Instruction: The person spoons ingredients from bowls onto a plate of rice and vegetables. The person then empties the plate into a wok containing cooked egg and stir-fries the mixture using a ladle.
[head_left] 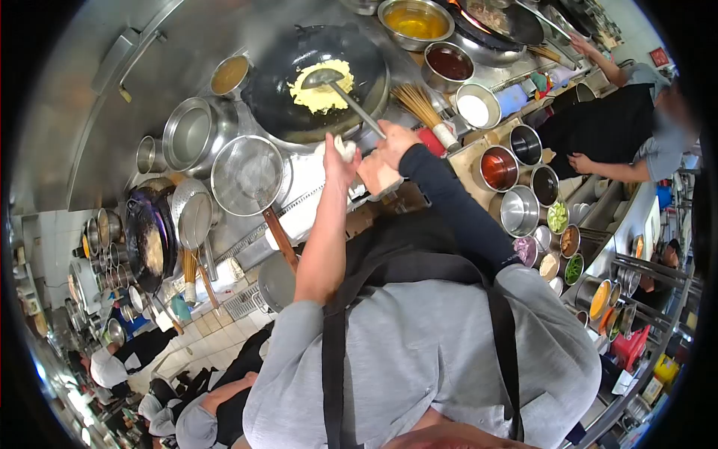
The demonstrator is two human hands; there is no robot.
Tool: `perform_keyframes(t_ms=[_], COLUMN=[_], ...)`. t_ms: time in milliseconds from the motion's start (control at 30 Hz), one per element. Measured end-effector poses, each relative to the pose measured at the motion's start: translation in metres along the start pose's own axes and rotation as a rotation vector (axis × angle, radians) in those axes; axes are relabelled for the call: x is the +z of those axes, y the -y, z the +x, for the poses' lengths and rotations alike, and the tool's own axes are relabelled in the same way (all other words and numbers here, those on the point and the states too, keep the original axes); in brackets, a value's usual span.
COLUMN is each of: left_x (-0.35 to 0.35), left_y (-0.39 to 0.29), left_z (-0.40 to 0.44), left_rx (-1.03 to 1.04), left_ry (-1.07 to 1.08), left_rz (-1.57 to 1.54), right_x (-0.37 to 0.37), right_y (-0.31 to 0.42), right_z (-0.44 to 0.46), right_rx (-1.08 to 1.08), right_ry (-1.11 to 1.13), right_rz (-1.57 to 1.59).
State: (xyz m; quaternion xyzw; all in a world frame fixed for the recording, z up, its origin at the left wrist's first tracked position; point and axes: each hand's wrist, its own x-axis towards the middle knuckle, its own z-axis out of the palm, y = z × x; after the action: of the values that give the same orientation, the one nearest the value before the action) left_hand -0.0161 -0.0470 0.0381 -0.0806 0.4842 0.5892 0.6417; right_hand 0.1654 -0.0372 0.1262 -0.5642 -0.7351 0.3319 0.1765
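A black wok (269,93) sits on the range in front of me with yellow scrambled egg (340,71) in its middle. My right hand (398,144), below a dark sleeve, is closed around the handle of a metal ladle (353,105). The ladle's bowl rests on the egg. My left hand (341,166) is closed on a white cloth (345,148) at the wok's near edge. Whether the cloth touches the rim, I cannot tell. A round mesh strainer (247,176) with a wooden handle lies left of my left hand.
Beyond the wok stand a pot of yellow oil (415,24) and a pot of dark red sauce (449,64). A bamboo brush (420,108) lies right of the wok. Several seasoning pots (499,168) line the right side. A co-worker (606,131) stands there by another wok (516,26).
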Motion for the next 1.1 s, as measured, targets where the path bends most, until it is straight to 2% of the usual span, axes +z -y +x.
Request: perform_keyframes(t_ms=[67, 100, 133, 167, 233, 300, 333, 400, 433, 500, 567, 633, 700, 733, 767, 800, 833, 900, 1000, 1033, 1067, 1100], left_x=[-0.039, -0.053, -0.075, -0.08, -0.083, -0.078, -0.076, -0.069, -0.063, -0.043, -0.025, -0.033, -0.064, -0.045, -0.05, -0.039, -0.025, -0.004, -0.014, -0.008, -0.001, 0.005], left_y=[0.022, 0.03, 0.053, 0.068, 0.098, 0.123, 0.131, 0.134, 0.127, 0.105, 0.086, 0.092, 0.092, 0.091, 0.095, 0.096, 0.096, 0.096, 0.097, 0.102, 0.106, 0.113], left_z=[-0.012, -0.035, -0.038, -0.048, -0.074, -0.083, -0.083, -0.064, -0.056, -0.037, -0.017, 0.024, 0.107, 0.077, 0.092, 0.091, 0.068, 0.019, 0.028, 0.033, 0.037, 0.036], left_rx=[-0.012, -0.005, 0.017, -0.057, -0.158, -0.24, -0.223, -0.057, 0.047, 0.273, 0.457, 0.795, 0.915, 0.825, 0.804, 0.716, 0.613, 0.506, 0.927, 0.97, 1.013, 0.926], left_ry=[0.162, 0.248, 0.169, 0.292, 0.381, 0.519, 0.59, 0.683, 0.688, 0.424, 0.232, 0.012, 0.502, 0.638, 0.686, 0.728, 0.719, 0.617, 0.108, 0.105, 0.101, 0.302], left_rz=[0.094, 0.291, 0.444, 0.565, 0.859, 1.169, 1.345, 1.751, 1.948, 1.95, 1.904, 2.224, 2.349, 2.29, 2.249, 2.23, 2.241, 2.328, 2.591, 2.582, 2.574, 2.536], right_x=[0.025, 0.048, 0.073, 0.093, 0.065, 0.018, 0.013, -0.018, -0.032, -0.058, -0.076, -0.07, -0.09, -0.091, -0.088, -0.086, -0.085, -0.044, -0.001, 0.016, 0.04, 0.073], right_y=[0.005, 0.003, 0.005, 0.01, 0.06, 0.09, 0.082, 0.056, 0.037, -0.015, -0.07, -0.139, -0.165, -0.176, -0.184, -0.182, -0.181, -0.195, -0.175, -0.164, -0.163, -0.167], right_z=[0.01, 0.016, 0.019, 0.016, -0.004, -0.048, -0.069, -0.112, -0.138, -0.192, -0.256, -0.333, -0.405, -0.443, -0.48, -0.509, -0.534, -0.597, -0.665, -0.682, -0.705, -0.731], right_rx=[0.056, 0.062, -0.018, -0.095, -0.049, -0.155, -0.236, -0.343, -0.365, -0.336, 0.102, 0.392, 0.683, 0.672, 0.675, 0.766, 0.853, 0.843, 1.138, 1.225, 1.259, 1.278], right_ry=[0.08, 0.098, 0.057, 0.017, 0.234, 0.242, 0.173, 0.217, 0.258, 0.159, 0.106, -0.102, -0.146, -0.256, -0.37, -0.454, -0.541, -0.856, -1.07, -1.267, -1.491, -1.712], right_rz=[-0.052, -0.05, 0.047, 0.143, 0.094, 0.015, 0.12, 0.222, 0.274, 0.351, 0.351, 0.4, 0.259, 0.219, 0.169, 0.217, 0.263, 0.083, 0.46, 0.786, 0.942, 1.101])
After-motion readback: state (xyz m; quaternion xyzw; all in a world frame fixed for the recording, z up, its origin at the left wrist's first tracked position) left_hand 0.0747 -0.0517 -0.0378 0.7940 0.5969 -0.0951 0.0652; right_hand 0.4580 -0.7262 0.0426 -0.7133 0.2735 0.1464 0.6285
